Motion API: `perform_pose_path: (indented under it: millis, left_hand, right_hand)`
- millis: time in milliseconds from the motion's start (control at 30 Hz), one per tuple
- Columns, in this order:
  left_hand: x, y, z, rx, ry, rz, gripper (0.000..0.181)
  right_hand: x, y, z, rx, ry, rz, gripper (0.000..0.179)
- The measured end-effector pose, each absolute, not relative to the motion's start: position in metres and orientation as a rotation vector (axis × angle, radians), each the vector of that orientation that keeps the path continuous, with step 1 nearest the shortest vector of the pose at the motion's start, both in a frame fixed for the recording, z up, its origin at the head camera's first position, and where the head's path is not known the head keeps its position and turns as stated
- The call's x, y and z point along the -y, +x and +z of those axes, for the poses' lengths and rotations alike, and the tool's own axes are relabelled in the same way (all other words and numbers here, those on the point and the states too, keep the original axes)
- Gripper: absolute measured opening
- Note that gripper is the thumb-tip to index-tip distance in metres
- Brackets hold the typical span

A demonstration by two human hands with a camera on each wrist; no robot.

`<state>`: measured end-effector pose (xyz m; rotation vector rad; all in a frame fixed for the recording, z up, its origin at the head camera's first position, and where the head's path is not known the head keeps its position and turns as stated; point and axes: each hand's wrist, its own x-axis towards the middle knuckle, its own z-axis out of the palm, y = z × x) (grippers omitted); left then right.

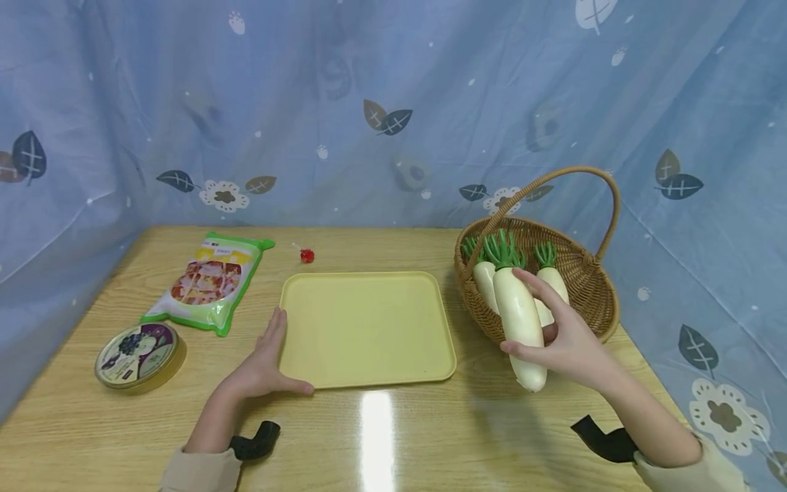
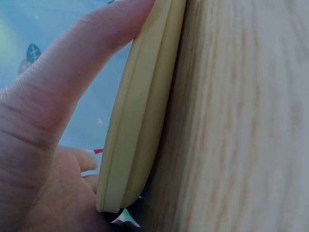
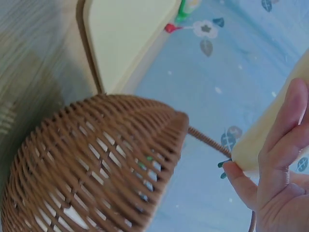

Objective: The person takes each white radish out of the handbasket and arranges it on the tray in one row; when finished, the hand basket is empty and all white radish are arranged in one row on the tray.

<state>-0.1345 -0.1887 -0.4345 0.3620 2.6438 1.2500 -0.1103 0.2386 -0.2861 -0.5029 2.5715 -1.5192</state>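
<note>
My right hand grips a white radish with green leaf stubs, thumb on one side and fingers on the other. The radish slants in front of the wicker basket, overlapping its near rim in the head view. More white radishes lie inside the basket. In the right wrist view, fingers wrap the pale radish. At the yellow tray, my left hand rests by the near left corner, fingers extended along the left side. Its thumb touches the tray's rim in the left wrist view.
A green-edged food packet lies left of the tray, with a round tin nearer the front. Behind the tray sits a small red lollipop-like item. The basket's tall handle arches up before the blue patterned curtain.
</note>
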Motion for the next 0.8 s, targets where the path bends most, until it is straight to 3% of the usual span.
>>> perform_pose_path:
  millis: [800]
  left_hand:
    - [0.188, -0.134, -0.434, -2.641, 0.352, 1.269, 0.141]
  right_hand:
    - [-0.205, -0.102, -0.304, -2.548, -0.599, -1.593, 0.093]
